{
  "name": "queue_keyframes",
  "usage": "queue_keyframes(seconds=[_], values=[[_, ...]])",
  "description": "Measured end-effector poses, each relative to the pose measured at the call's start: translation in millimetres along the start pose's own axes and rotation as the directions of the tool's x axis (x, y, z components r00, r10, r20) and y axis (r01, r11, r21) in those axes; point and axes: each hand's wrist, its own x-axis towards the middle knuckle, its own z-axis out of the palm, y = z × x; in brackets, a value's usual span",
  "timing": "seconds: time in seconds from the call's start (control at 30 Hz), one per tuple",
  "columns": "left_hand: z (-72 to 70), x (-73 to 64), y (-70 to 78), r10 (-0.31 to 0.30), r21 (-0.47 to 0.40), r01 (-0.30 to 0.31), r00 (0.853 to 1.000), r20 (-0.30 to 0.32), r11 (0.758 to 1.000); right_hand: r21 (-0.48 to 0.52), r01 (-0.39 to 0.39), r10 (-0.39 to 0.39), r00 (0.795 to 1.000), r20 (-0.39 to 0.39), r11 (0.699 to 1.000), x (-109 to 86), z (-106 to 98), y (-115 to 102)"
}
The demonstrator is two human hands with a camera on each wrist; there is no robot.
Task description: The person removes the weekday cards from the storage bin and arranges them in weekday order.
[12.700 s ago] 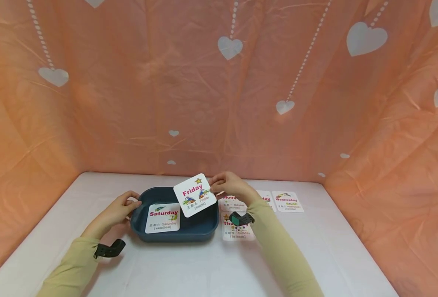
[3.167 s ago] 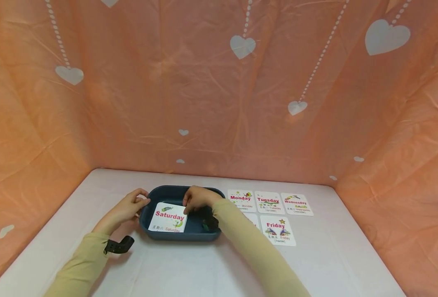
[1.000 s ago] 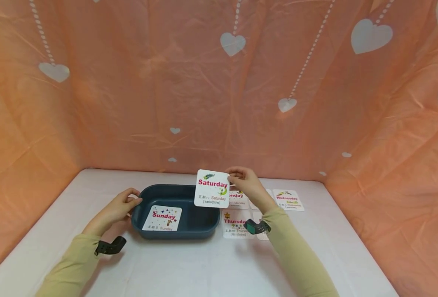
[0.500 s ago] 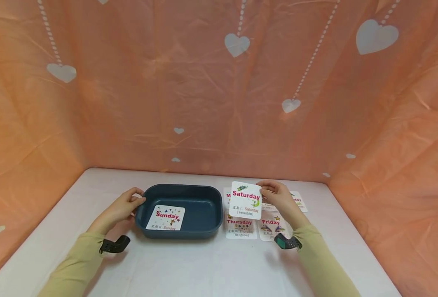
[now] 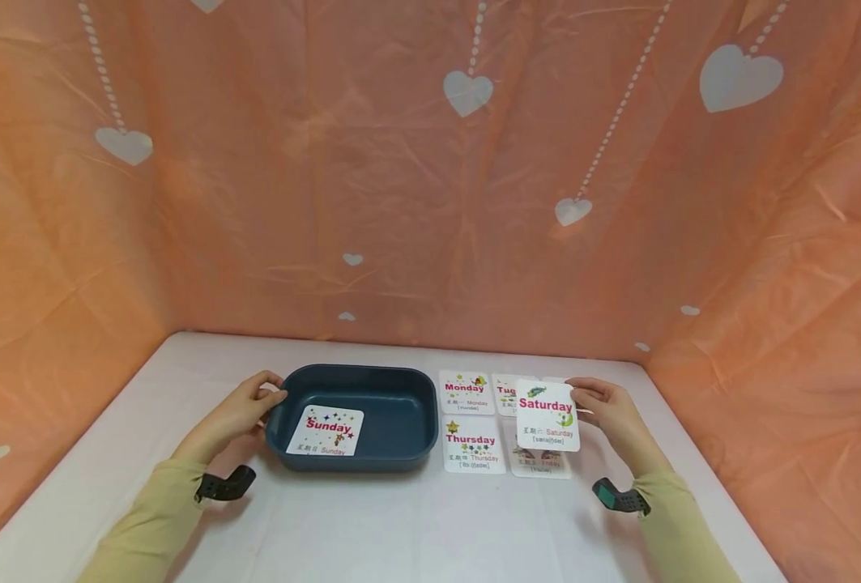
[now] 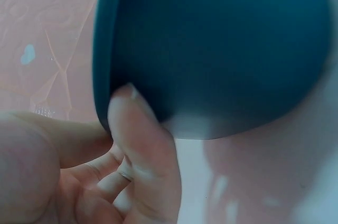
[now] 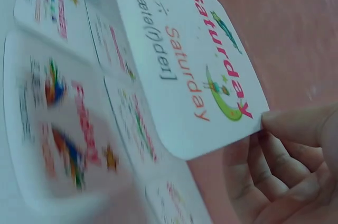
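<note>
My right hand [image 5: 608,414] pinches the white Saturday flashcard [image 5: 547,417] by its right edge. The card is held up, face toward me, overlapping the Friday card [image 7: 74,123] and part of the Tuesday card [image 5: 505,390] in the head view. At the left, my left hand [image 5: 244,409] grips the rim of a dark blue oblong tray [image 5: 394,463], its thumb [image 6: 142,134] and fingers on either side of the wall in the left wrist view. Inside the tray, toward its left end, lies the Sunday card [image 5: 328,431].
Right of the tray, cards lie in two rows on the white table [image 5: 386,526]: Monday [image 5: 466,397] at the back left, Thursday [image 5: 472,449] in front of it. Another back-row card is mostly hidden behind the Saturday card and right hand. Orange cloth [image 5: 401,202] surrounds the table.
Friday, earlier in the right hand, now lies on the table after Thursday. Saturday was lifted out of the tray, uncovering Sunday, and carried right over the rows. The left hand stayed on the tray.
</note>
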Motion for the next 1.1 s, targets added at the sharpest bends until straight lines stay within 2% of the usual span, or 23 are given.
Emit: queue_keyframes(seconds=[0.13,0.33,0.63,0.83,1.1], values=[[-0.5,0.3,0.0,-0.005,0.009,0.005,1.0,-0.005,1.0,0.001,-0.056,0.056,0.998,-0.042,0.998,-2.7,-19.6,17.2],[-1.4,-0.2,-0.6,0.001,0.0,-0.001,1.0,0.005,1.0,-0.017,-0.119,0.119,0.993,-0.021,0.993,-5.6,-47.1,39.8],[-1.5,-0.8,0.9,-0.003,-0.002,0.003,1.0,0.006,1.0,-0.021,-0.199,0.199,0.98,-0.034,0.98,-11.7,-79.2,56.3],[-1.9,0.5,0.4,-0.001,-0.012,0.001,1.0,0.005,1.0,-0.04,-0.231,0.23,0.973,-0.037,0.972,-13.2,-88.2,55.0],[-0.6,-0.1,0.1,-0.005,-0.009,0.005,1.0,0.002,1.0,-0.19,-0.204,0.205,0.979,-0.015,0.96,-10.0,-88.5,56.7]])
